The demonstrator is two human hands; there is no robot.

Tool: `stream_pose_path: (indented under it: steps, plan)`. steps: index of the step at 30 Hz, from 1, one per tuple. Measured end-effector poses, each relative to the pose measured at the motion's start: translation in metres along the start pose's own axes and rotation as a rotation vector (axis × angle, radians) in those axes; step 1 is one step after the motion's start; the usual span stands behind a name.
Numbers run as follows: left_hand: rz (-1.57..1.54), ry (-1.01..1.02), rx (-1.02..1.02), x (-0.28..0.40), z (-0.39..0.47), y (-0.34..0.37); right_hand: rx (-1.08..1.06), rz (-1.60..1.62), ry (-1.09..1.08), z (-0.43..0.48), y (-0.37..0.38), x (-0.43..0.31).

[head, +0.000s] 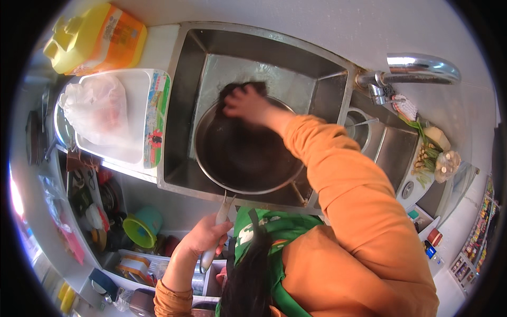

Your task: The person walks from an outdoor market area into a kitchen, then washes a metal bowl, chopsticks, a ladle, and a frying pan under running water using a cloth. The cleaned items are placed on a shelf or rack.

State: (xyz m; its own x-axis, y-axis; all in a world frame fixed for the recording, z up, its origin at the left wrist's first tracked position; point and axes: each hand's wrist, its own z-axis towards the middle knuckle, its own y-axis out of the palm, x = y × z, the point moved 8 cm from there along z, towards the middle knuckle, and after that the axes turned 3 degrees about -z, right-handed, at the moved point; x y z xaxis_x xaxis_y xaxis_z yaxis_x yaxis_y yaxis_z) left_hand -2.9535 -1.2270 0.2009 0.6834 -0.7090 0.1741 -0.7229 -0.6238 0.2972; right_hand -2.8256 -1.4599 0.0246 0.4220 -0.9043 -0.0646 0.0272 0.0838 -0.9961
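Note:
A dark frying pan (247,154) lies over the stainless steel sink (273,79), its handle pointing towards me across the front rim. My left hand (208,235) is closed around that handle. At the pan's far left rim is my right hand (247,105), blurred, its fingers spread over a dark scrubbing cloth or pad (227,93). What the material of the pad is, I cannot tell. The chrome faucet (420,71) stands at the right behind the sink, its spout turned away from the pan.
Left of the sink are a white tray (136,119) with a plastic bag (101,109) and a yellow jug (107,39). A second basin at right holds a metal pot (358,126). Vegetables (429,156) lie beyond it. Below left, an open drawer and cabinet hold a green bucket (140,230).

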Motion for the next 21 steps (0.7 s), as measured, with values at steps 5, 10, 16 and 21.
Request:
stream_pose_path:
  steps: [5,10,16,21]
  plan:
    - [-0.29,0.163,-0.026,-0.007,-0.006,-0.003,-0.363,-0.069,0.368,-0.09,-0.014,0.028]
    - [-0.591,0.131,-0.082,0.018,-0.019,0.029,-0.595,0.331,0.818,-0.163,0.003,-0.025]
    - [-0.498,0.119,-0.186,0.026,-0.014,0.062,-0.243,1.558,0.968,-0.128,-0.041,-0.12]
    - [-0.11,0.229,0.022,0.05,-0.022,0.057,0.066,2.157,0.781,-0.102,-0.099,-0.119]
